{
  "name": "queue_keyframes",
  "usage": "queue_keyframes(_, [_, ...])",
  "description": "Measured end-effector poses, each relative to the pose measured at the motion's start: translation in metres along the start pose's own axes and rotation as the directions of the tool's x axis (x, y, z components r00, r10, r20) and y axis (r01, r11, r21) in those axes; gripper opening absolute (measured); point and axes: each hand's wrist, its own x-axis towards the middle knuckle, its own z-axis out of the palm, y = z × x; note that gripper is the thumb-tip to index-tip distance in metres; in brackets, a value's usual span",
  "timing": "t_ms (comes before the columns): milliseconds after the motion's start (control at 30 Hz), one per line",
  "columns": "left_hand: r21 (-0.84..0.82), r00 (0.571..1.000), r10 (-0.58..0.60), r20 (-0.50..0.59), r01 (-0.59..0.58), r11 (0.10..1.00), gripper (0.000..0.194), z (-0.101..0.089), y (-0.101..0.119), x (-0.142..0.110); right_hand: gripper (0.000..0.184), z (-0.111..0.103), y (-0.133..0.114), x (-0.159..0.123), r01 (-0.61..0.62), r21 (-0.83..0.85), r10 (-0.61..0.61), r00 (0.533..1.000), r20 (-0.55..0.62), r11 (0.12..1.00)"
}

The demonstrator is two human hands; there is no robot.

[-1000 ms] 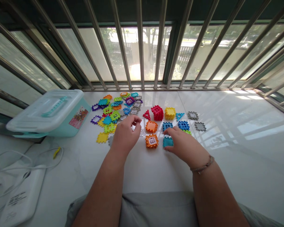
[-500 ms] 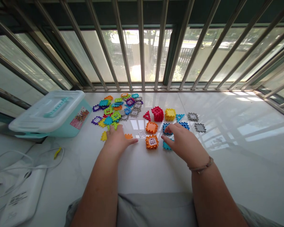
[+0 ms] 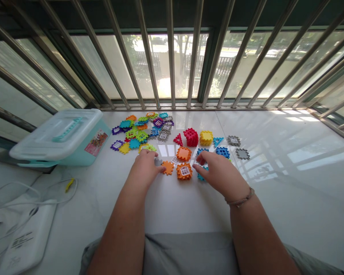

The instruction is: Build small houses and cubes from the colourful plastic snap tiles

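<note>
My left hand rests on the white floor with its fingers curled, pinching the edge of a flat orange tile; a small grey piece lies at its fingertips. My right hand is closed over a teal tile, thumb and forefinger pressed together near a small white window piece. Between the hands sits an orange cube with a window. Behind it lie an orange tile, blue tiles, a red cube and a yellow cube.
A heap of several loose coloured tiles lies at the back left. A lidded teal box stands to the left, with a white device and cables nearer me. Two grey tiles lie right. Metal window bars close off the far side.
My left hand moved right and in, bringing the orange tile next to the orange cube. My right hand drew back slightly and closed over the teal tile.
</note>
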Motion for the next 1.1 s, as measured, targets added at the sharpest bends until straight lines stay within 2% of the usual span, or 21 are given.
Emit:
queue_keyframes(133, [0.005, 0.996, 0.093, -0.004, -0.093, 0.996, 0.070, 0.002, 0.001, -0.003, 0.012, 0.000, 0.000, 0.000, -0.008, -0.002, 0.008, 1.000, -0.002, 1.000])
queue_keyframes(233, [0.023, 0.985, 0.168, 0.039, -0.169, 0.985, 0.076, 0.005, 0.004, -0.008, 0.012, 0.000, 0.000, 0.000, -0.010, 0.004, 0.010, 1.000, -0.004, 1.000])
queue_keyframes(467, [0.055, 0.991, 0.078, 0.108, -0.084, 0.995, 0.049, -0.002, 0.018, -0.014, 0.014, 0.000, -0.001, 0.000, -0.013, 0.009, 0.013, 1.000, 0.002, 1.000])
queue_keyframes(700, [0.048, 0.993, 0.094, 0.074, -0.098, 0.994, 0.047, 0.002, 0.014, -0.012, 0.013, 0.001, -0.002, 0.000, -0.009, 0.015, 0.009, 1.000, 0.002, 1.000])
queue_keyframes(833, [0.079, 0.990, 0.112, 0.091, -0.119, 0.990, 0.047, 0.003, 0.013, -0.010, 0.014, 0.002, -0.003, 0.000, -0.015, 0.021, 0.015, 1.000, 0.006, 1.000])
queue_keyframes(1000, [0.164, 0.981, 0.141, 0.131, -0.162, 0.973, 0.022, -0.003, 0.018, -0.011, 0.014, 0.001, -0.003, 0.000, -0.015, 0.035, 0.014, 1.000, 0.011, 0.999])
queue_keyframes(1100, [0.167, 0.982, 0.151, 0.113, -0.169, 0.972, 0.008, -0.005, 0.018, -0.011, 0.014, 0.001, -0.002, 0.000, -0.008, 0.042, 0.008, 1.000, 0.004, 0.999])
